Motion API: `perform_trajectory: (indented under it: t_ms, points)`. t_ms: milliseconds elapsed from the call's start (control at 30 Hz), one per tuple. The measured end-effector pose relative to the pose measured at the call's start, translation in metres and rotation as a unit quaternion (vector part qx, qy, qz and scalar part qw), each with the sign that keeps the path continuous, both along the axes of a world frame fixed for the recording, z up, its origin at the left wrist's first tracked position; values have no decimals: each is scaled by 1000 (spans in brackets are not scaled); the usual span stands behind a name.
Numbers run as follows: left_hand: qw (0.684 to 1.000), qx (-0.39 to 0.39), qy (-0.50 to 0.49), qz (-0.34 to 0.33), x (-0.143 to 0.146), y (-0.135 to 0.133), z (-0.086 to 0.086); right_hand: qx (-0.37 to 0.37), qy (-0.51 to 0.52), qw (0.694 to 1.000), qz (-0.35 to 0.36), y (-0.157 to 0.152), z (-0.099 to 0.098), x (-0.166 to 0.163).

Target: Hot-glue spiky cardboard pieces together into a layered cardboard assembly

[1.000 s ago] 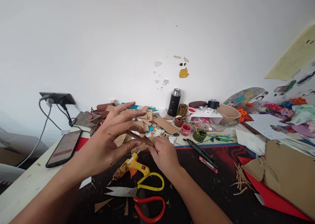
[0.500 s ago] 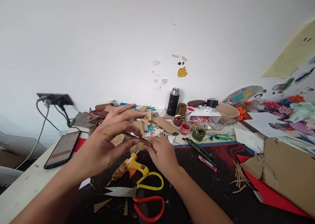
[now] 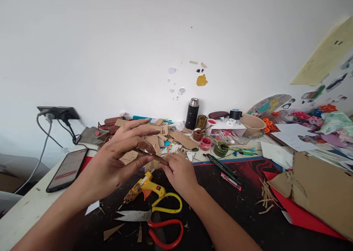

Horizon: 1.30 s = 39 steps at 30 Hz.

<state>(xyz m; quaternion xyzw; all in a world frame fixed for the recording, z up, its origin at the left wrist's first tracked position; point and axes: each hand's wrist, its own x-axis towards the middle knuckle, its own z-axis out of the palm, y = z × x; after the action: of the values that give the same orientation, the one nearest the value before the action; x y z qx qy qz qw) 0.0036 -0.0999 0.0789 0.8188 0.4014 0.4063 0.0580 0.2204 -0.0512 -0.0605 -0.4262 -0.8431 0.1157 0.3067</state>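
My left hand (image 3: 118, 159) is raised over the desk, pinching one end of a thin brown cardboard strip (image 3: 150, 155) between thumb and forefinger, the other fingers stretched out. My right hand (image 3: 179, 174) sits lower and to the right, its fingers closed on the strip's other end. Just below the hands lie a yellow glue gun (image 3: 143, 187) and scissors (image 3: 158, 216) with yellow and red handles. A heap of cardboard scraps (image 3: 162, 135) lies behind the hands.
A phone (image 3: 67, 169) lies at the left, near a wall socket with cables (image 3: 56, 115). A black flask (image 3: 192, 114), paint pots (image 3: 205, 143), a bowl (image 3: 252, 124) and papers stand at the back. A cardboard sheet (image 3: 322, 192) and black cutter (image 3: 222, 164) lie right.
Both hands keep hold of the strip and have barely moved. The view has drifted slightly, shifting everything a little left and down.
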Motion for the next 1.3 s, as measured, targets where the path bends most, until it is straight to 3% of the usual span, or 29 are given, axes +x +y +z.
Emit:
perform_trajectory:
  t_ms: [600,733,833,900,1067,1200,1300]
  points:
    - [999,-2,-32,2,-1,-5,-3,-9,-2,1000,2,1,0,-2]
    - [988,-4,-152,25,-9,-10,1,-5,38,999,-2,2,-6,-2]
    - [972,-39,-231,-5,-25,-1,-2,-28,86,996,-14,4,-8,-2]
    - [975,-114,-183,-47,-33,12,-9,-49,134,990,-13,4,-9,-2]
    - [961,-259,-63,-76,-27,42,-35,-96,228,969,7,6,-6,-2]
    - [958,-264,-85,-75,-17,45,-45,-128,250,960,11,5,-1,-2]
    - [974,-203,-96,-31,-16,39,-40,-155,286,945,30,5,3,-2]
